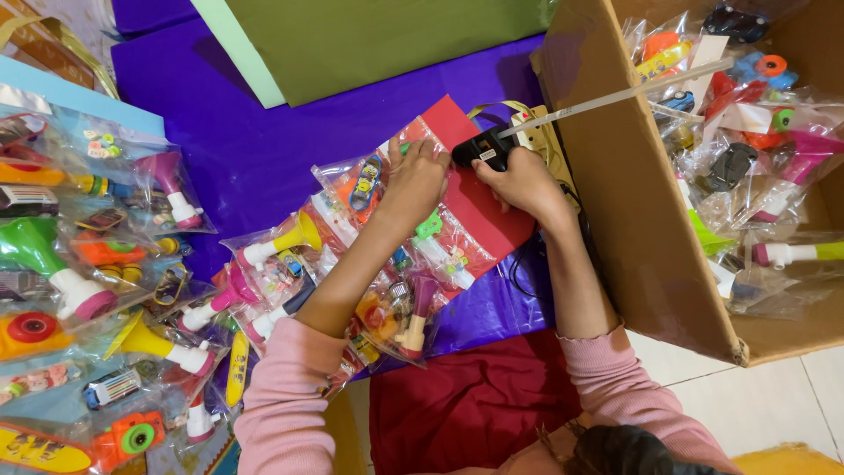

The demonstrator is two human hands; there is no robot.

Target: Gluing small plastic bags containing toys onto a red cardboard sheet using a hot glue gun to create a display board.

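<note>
Your right hand (526, 183) is wrapped around a black glue gun (485, 147), its long glue stick (615, 95) jutting toward the cardboard box (633, 237). Your left hand (413, 180) presses flat on a clear toy packet (369, 180) beside the red card (479, 211), over purple cloth (255, 149).
</note>
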